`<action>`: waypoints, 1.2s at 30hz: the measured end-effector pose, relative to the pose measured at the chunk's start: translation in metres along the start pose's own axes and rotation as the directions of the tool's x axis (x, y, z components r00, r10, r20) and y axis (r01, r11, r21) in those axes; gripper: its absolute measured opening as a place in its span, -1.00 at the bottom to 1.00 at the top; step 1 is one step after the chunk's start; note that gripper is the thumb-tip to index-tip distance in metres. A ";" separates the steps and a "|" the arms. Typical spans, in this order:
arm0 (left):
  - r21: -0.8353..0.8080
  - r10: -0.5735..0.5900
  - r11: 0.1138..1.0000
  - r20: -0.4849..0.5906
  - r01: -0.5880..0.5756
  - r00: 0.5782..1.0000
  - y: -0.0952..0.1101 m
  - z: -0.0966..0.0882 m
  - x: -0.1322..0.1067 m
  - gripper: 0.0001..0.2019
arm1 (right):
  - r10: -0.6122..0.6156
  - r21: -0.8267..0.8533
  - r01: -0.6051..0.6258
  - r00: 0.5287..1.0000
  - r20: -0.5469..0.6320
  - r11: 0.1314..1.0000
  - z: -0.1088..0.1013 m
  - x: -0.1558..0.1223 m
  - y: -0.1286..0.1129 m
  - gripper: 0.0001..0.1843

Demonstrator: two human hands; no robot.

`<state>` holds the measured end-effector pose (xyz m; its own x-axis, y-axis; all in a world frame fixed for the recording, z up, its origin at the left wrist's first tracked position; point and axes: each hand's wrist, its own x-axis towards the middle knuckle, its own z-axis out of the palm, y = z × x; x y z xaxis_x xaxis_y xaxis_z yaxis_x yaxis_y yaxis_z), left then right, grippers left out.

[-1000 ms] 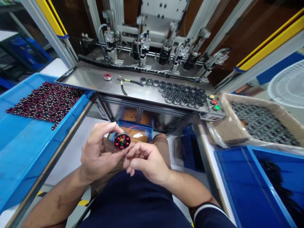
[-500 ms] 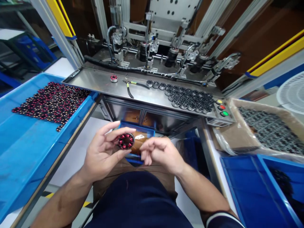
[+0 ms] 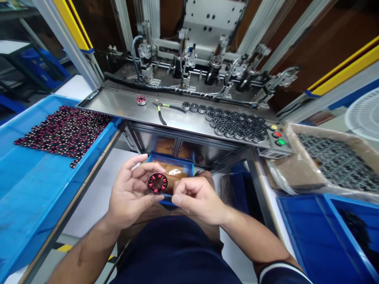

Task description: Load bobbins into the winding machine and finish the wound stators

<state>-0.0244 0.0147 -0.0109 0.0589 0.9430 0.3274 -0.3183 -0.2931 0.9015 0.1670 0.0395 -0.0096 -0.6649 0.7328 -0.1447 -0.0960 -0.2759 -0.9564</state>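
Observation:
Between the thumb and fingers of my left hand [image 3: 130, 193] is a motor stator [image 3: 150, 184], a black ring with red wire windings, its round face turned up toward me. Just to its right, my right hand [image 3: 201, 199] is closed in a pinch, thumb against the curled forefinger. Whatever lies in that pinch, if anything, is too small or hidden to name. Beyond both hands, on the metal ledge [image 3: 115, 103], are another red-wound stator [image 3: 141, 100] and cutting pliers [image 3: 161, 112] with black and yellow-green handles. Several unwound black stator cores [image 3: 237, 122] stand in rows to the right.
At left, a blue tray [image 3: 35, 189] holds many wound stators [image 3: 68, 130]. A machine [image 3: 189, 59] with several spindles stands behind the ledge. At right are control buttons [image 3: 277, 135], a plastic-lined carton [image 3: 296, 173] of grey parts and a blue bin [image 3: 308, 228]. Below my hands lies a brown package [image 3: 177, 179].
The stator in my left hand has tilted to face me more fully and sits slightly lower. My right hand has moved a little left, its fingers closing into a tighter pinch.

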 end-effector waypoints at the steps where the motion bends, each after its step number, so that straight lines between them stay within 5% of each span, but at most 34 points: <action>1: -0.014 -0.002 1.000 0.006 0.002 1.000 -0.001 -0.002 0.000 -0.25 | 0.022 -0.014 -0.022 0.999 0.026 1.000 -0.003 -0.002 0.002 -0.63; 4: 0.000 0.016 1.000 0.020 -0.016 1.000 -0.002 -0.004 -0.001 -0.27 | -0.018 -0.140 0.017 1.000 -0.005 0.990 -0.008 -0.004 -0.004 -0.66; 10: 0.173 0.085 0.981 0.004 -0.084 0.996 -0.002 0.002 -0.007 -0.31 | -0.378 -0.293 0.320 0.910 -0.170 0.901 0.005 0.002 -0.031 -0.63; 15: 0.139 0.020 0.990 -0.005 -0.019 1.000 0.002 0.002 -0.009 -0.35 | -0.398 -0.217 0.351 0.886 -0.238 0.911 0.019 0.006 -0.021 -0.74; 21: 0.014 -0.129 0.992 0.036 0.129 0.991 0.001 -0.003 -0.005 -0.64 | -0.401 -0.116 0.385 0.863 -0.306 0.916 0.023 0.003 0.000 -0.80; 24: -0.056 -0.141 0.988 0.074 0.145 0.987 -0.002 0.001 -0.004 -0.54 | -0.428 -0.179 0.389 0.845 -0.321 0.903 0.024 0.001 0.006 -0.80; 27: 0.034 -0.078 0.996 -0.015 0.079 0.997 -0.003 0.007 -0.005 -0.49 | -0.453 -0.230 0.397 0.841 -0.296 0.889 0.024 -0.001 0.010 -0.81; 30: 0.312 0.112 0.948 -0.138 -0.064 0.984 -0.003 0.014 -0.011 -0.59 | -0.481 -0.280 0.411 0.835 -0.265 0.868 0.022 0.000 0.011 -0.83; 36: 0.539 0.243 0.830 -0.116 -0.144 0.963 -0.004 0.013 -0.025 -0.40 | -0.504 -0.240 0.462 0.850 -0.155 0.854 0.023 0.006 0.008 -0.84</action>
<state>-0.0119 -0.0093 -0.0190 -0.1306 0.8555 0.5011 0.2379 -0.4636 0.8535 0.1451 0.0278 -0.0128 -0.4023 0.8580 0.3194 -0.2115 0.2524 -0.9442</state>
